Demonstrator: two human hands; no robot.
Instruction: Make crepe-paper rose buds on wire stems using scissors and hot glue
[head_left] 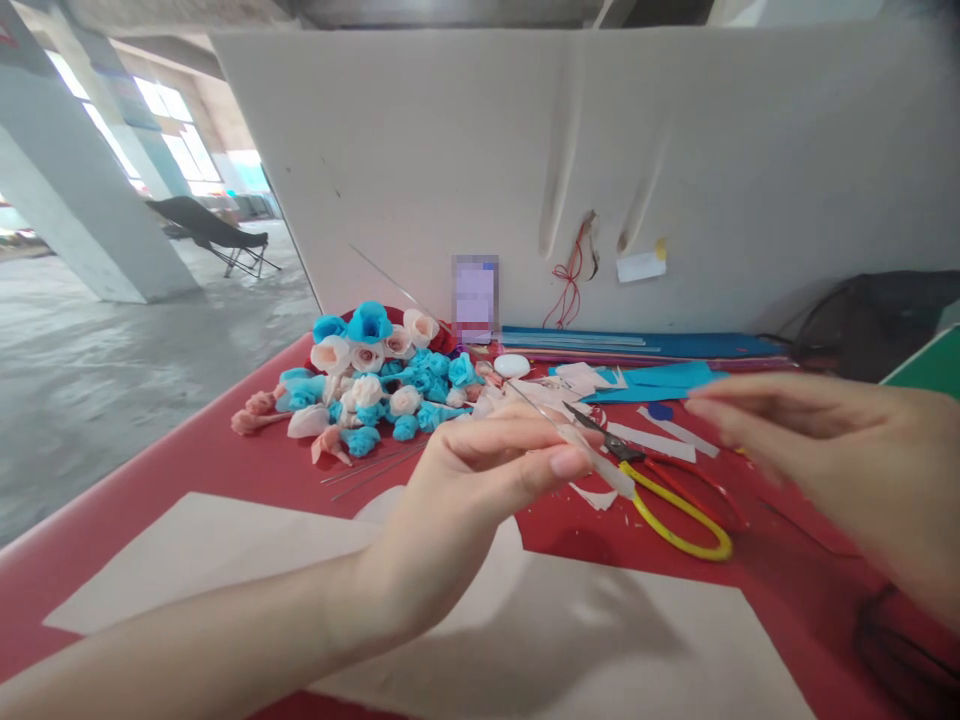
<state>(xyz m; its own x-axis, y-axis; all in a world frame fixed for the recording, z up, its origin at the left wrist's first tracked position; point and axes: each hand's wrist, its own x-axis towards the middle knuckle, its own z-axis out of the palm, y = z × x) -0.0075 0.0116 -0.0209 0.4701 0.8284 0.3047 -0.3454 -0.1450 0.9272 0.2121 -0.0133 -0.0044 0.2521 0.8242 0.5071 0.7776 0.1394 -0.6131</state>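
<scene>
Between its thumb and fingertips, my left hand point(469, 500) pinches a thin wire with a pale paper strip point(613, 474) at its near end. The wire slants up and away to the left. My right hand point(832, 440) hovers to the right, apart from the strip. Motion smears its fingers, so I cannot make out whether they hold anything. Scissors point(679, 525) with a yellow and a red handle lie just beyond the strip, partly hidden by it. Blue, white and pink paper flowers point(367, 390) are heaped beyond my left hand.
Large pale paper sheets point(225, 560) cover the near part of the red table point(262, 440). Paper scraps, blue paper point(660, 380) and a white round object point(512, 366) lie farther back. A pale panel point(420, 150) rises behind. A dark folding chair point(210, 225) stands on the floor, left.
</scene>
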